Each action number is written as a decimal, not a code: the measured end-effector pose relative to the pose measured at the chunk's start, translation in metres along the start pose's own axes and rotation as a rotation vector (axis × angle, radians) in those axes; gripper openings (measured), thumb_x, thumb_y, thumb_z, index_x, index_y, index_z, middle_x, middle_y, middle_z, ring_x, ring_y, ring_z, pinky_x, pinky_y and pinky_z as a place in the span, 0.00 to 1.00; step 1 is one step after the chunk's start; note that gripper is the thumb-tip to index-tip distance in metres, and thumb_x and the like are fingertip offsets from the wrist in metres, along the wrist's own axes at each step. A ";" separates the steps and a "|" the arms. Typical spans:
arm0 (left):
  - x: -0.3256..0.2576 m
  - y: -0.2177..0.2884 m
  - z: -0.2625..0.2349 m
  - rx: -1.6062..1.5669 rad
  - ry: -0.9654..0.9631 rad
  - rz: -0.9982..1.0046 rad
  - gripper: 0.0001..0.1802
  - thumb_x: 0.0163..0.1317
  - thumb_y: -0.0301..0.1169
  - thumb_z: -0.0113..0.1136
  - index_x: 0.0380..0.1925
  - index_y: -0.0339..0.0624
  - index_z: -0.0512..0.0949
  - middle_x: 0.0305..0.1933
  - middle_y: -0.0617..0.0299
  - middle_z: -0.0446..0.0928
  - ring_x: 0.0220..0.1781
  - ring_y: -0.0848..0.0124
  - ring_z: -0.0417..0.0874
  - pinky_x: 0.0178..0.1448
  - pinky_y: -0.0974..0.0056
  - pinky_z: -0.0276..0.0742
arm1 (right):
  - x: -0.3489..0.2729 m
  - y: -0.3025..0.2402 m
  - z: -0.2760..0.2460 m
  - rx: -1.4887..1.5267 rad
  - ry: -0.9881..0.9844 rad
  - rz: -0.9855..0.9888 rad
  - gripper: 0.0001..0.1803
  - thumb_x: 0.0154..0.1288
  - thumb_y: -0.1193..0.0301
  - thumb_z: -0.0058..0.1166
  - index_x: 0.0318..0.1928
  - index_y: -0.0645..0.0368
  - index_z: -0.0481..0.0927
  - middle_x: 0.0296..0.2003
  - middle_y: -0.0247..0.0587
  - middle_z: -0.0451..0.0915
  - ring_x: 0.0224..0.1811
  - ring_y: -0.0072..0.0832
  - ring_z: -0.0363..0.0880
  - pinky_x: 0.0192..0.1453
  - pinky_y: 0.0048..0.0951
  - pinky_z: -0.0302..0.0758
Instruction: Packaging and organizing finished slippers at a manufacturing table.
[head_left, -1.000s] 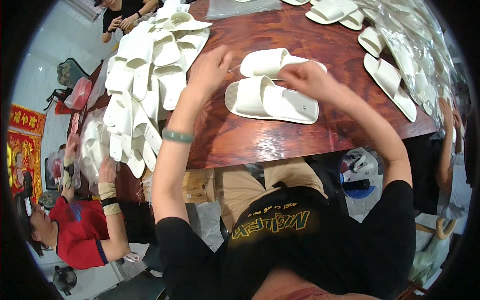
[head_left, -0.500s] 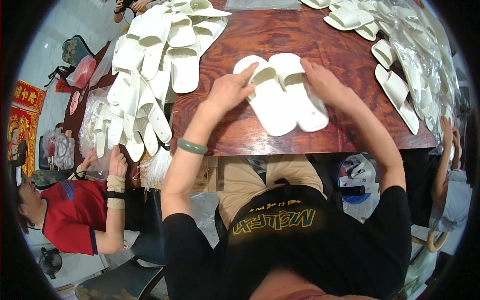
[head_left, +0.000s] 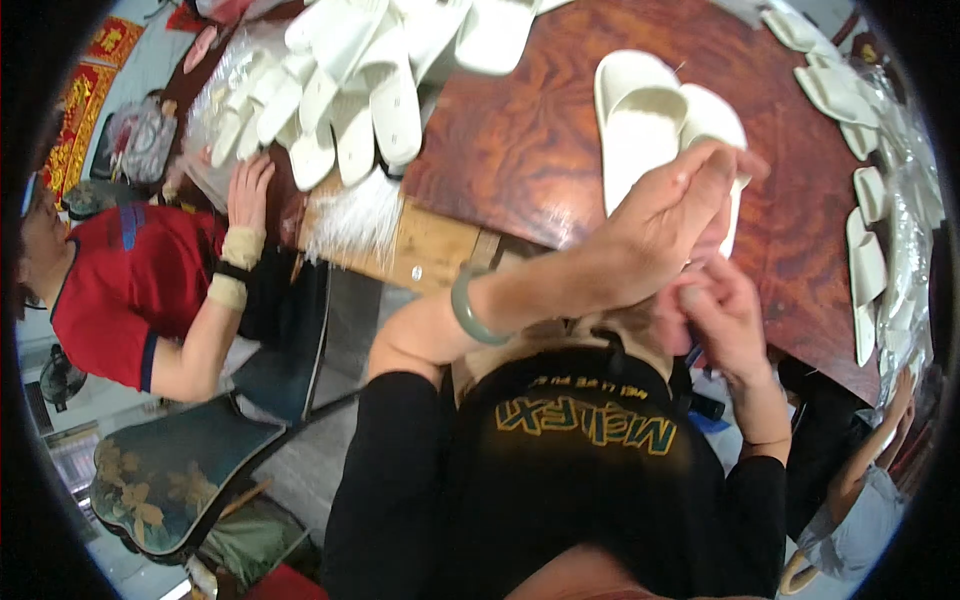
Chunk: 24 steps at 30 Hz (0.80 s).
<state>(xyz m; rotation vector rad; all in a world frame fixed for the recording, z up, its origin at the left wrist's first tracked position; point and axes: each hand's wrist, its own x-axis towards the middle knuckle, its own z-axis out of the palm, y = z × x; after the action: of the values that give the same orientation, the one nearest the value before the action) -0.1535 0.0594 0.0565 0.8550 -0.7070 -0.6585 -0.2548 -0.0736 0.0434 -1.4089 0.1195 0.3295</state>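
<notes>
A pair of white slippers (head_left: 632, 110) lies side by side on the reddish-brown wooden table, toes pointing away from me. My left hand (head_left: 685, 195), with a green bangle on its wrist, crosses over the heel part of the right slipper and hides it. Motion smears its fingers, so I cannot tell whether they touch the slipper. Just below it, over the table's near edge, my right hand (head_left: 722, 310) has its fingers curled in. Whatever it may hold is hidden.
White slippers (head_left: 395, 110) pile up at the left, above a bundle of white ties (head_left: 355, 215). More slippers (head_left: 865, 260) and clear plastic bags (head_left: 910, 250) line the right edge. A person in red (head_left: 150, 290) sits at the left; another person's arm (head_left: 865, 450) shows at the right.
Both hands have let go of the slipper pair and come together nearer to me, the left reaching across. The view has turned, so the slippers appear farther right.
</notes>
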 end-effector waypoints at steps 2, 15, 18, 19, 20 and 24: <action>-0.004 0.001 -0.008 -0.034 0.028 0.010 0.25 0.72 0.45 0.30 0.51 0.31 0.63 0.20 0.71 0.56 0.20 0.83 0.56 0.26 0.76 0.57 | -0.024 0.004 -0.016 -0.083 0.107 0.019 0.11 0.68 0.73 0.42 0.47 0.65 0.73 0.22 0.28 0.70 0.20 0.12 0.63 0.23 0.14 0.58; 0.123 -0.026 -0.153 0.670 0.513 0.048 0.22 0.66 0.44 0.46 0.35 0.33 0.76 0.31 0.63 0.76 0.35 0.73 0.77 0.40 0.67 0.73 | -0.003 0.006 -0.033 0.196 0.342 0.179 0.14 0.70 0.64 0.43 0.42 0.64 0.74 0.16 0.32 0.72 0.10 0.12 0.53 0.13 0.15 0.49; 0.120 -0.048 -0.183 1.012 0.553 0.055 0.19 0.63 0.40 0.47 0.37 0.31 0.76 0.30 0.59 0.79 0.33 0.73 0.79 0.39 0.67 0.73 | 0.004 0.006 -0.028 0.272 0.335 0.186 0.14 0.70 0.63 0.43 0.43 0.63 0.73 0.19 0.32 0.73 0.11 0.12 0.54 0.13 0.15 0.49; 0.122 -0.052 -0.186 1.005 0.550 0.053 0.19 0.63 0.40 0.47 0.37 0.31 0.76 0.30 0.59 0.79 0.33 0.73 0.79 0.39 0.67 0.73 | 0.005 0.007 -0.029 0.316 0.342 0.183 0.14 0.70 0.63 0.43 0.44 0.62 0.72 0.20 0.32 0.73 0.11 0.12 0.55 0.13 0.16 0.49; 0.122 -0.057 -0.189 0.950 0.518 0.064 0.19 0.63 0.39 0.47 0.37 0.31 0.77 0.28 0.58 0.80 0.32 0.72 0.79 0.39 0.66 0.74 | 0.007 0.006 -0.029 0.315 0.349 0.188 0.14 0.70 0.63 0.43 0.44 0.62 0.72 0.20 0.32 0.73 0.11 0.12 0.55 0.13 0.16 0.49; 0.121 -0.048 -0.186 1.043 0.413 0.100 0.16 0.61 0.35 0.48 0.35 0.33 0.79 0.29 0.56 0.81 0.33 0.68 0.82 0.40 0.66 0.74 | 0.008 0.005 -0.032 0.365 0.452 0.168 0.16 0.70 0.63 0.42 0.49 0.63 0.68 0.23 0.30 0.73 0.11 0.12 0.54 0.13 0.16 0.50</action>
<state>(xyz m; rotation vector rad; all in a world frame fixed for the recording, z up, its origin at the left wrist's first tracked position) 0.0512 0.0255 -0.0366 1.8322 -0.6910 0.0455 -0.2448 -0.1033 0.0312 -1.0908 0.6405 0.1124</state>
